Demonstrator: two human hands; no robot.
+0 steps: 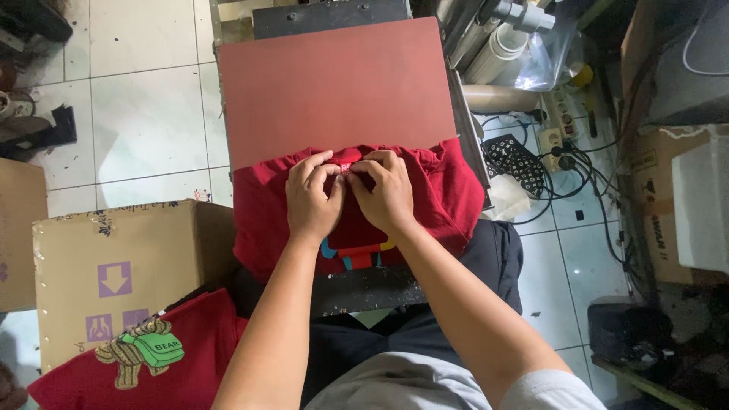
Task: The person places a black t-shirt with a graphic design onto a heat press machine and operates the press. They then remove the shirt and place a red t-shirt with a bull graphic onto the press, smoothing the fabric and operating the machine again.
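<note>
Two red shirts [448, 193] [144, 372] are seen, two hands [313, 199] [386, 191], one red press pad [334, 83], possibly three cardboard boxes [114, 266], and several white tubes [501, 42].

Brown cardboard box [114, 273] lower left, purple arrow symbols; another cardboard box [654, 205] right edge.
</note>
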